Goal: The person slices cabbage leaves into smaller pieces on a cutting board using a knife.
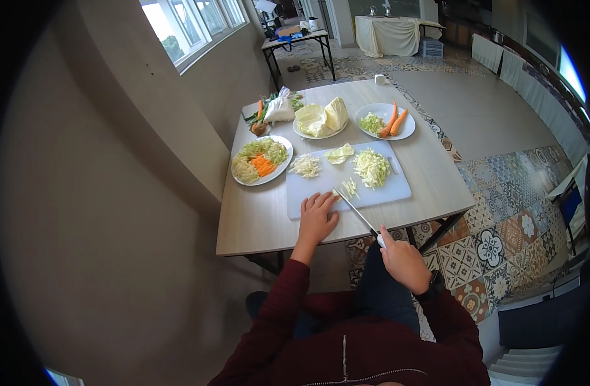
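My right hand (pixel 405 262) is closed around the white handle of a knife (pixel 359 211), whose blade slants up and left over the cutting board (pixel 314 193). Near the board's front edge, my left hand (pixel 317 215) presses down with curved fingers on a small piece of cabbage (pixel 336 192), mostly hidden under the fingertips beside the knife tip. Thin cabbage strips (pixel 351 187) lie just right of the blade. Farther back on the board are a large heap of shredded cabbage (pixel 371 168), a cabbage leaf (pixel 339 153) and a smaller pale shredded pile (pixel 306 166).
A plate (pixel 236 175) of shredded vegetables and carrot strips stands left of the board. Behind it are a white bag (pixel 281 108) with vegetables, a plate of cabbage leaves (pixel 313 121), and a plate (pixel 407 130) with whole carrots (pixel 394 120). A wall (pixel 115 161) rises at the left.
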Motion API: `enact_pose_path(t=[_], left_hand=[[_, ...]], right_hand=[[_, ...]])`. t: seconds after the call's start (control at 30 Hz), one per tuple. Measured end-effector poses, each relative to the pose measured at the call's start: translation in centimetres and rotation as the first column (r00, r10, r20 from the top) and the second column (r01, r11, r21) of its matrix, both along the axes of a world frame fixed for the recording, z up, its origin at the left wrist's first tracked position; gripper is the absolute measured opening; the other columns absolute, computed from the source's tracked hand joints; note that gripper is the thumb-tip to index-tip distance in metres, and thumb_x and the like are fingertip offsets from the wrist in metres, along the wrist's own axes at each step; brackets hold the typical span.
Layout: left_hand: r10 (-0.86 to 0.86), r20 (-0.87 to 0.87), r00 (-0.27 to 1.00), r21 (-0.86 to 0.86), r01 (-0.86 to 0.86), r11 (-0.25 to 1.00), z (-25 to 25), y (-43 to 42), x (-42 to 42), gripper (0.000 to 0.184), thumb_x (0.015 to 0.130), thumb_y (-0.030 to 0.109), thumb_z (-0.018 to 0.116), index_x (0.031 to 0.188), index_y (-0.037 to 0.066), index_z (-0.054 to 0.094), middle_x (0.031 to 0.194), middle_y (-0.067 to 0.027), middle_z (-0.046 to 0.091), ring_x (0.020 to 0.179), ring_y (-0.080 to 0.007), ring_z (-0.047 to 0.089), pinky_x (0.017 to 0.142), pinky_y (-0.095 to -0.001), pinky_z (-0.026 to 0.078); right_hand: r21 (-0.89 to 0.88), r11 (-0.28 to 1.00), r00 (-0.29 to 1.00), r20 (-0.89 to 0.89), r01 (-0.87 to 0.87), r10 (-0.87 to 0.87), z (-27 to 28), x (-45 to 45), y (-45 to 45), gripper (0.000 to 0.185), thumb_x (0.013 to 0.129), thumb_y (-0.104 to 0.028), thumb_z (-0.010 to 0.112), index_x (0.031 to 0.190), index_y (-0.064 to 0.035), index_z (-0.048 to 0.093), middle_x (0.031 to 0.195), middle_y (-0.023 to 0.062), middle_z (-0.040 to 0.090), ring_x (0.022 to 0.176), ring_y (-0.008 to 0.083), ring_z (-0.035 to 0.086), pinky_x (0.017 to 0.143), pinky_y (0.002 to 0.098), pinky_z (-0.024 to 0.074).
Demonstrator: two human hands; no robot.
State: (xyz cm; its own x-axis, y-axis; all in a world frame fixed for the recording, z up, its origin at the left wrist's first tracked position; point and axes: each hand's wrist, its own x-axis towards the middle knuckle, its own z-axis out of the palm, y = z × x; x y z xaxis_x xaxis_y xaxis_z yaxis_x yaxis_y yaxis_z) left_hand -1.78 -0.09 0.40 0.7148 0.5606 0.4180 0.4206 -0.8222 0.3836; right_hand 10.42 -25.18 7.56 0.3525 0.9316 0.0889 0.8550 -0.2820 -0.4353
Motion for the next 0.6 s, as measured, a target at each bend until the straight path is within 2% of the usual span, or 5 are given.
enact_pose_path(t=[0.17,0.37,0.6], left_hand=[[-0.005,0.001,1.000,0.039,0.005,0.999,-0.46,0.27,0.06,0.047,0.088,0.026,0.064,0.135,0.022,0.063,0.143,-0.0048,0.058,0.136,-0.0338,0.047,0.118,-0.0548,0.027],[-0.006,0.005,1.000,0.055,0.005,0.998,-0.73,0.43,0.10,0.048,0.087,0.025,0.065,0.135,0.023,0.064,0.143,-0.0059,0.058,0.136,-0.0347,0.047,0.118,-0.0545,0.027],[-0.015,0.050,0.999,0.041,0.013,0.999,-0.15,0.11,0.12,0.046,0.087,0.024,0.066,0.132,0.018,0.064,0.140,-0.0055,0.059,0.132,-0.0348,0.048,0.115,-0.0511,0.031]], right_hand=[[-0.078,0.996,0.999,0.045,0.033,-0.030,1.24,0.39,0.31,0.059,0.096,-0.018,0.060,0.149,0.0026,0.042,0.080,0.0233,0.067,0.075,0.0424,0.067,0.068,0.0517,0.0538],[-0.030,0.996,0.994,0.073,0.087,-0.085,1.01,0.68,0.53,0.055,0.095,-0.016,0.061,0.145,0.0035,0.047,0.080,0.0235,0.068,0.074,0.0422,0.068,0.067,0.0514,0.0538],[0.045,0.996,0.997,0.021,0.071,-0.072,1.20,0.59,0.19,0.053,0.096,-0.013,0.059,0.147,-0.0041,0.047,0.080,0.0242,0.068,0.075,0.0421,0.068,0.067,0.0515,0.0533]])
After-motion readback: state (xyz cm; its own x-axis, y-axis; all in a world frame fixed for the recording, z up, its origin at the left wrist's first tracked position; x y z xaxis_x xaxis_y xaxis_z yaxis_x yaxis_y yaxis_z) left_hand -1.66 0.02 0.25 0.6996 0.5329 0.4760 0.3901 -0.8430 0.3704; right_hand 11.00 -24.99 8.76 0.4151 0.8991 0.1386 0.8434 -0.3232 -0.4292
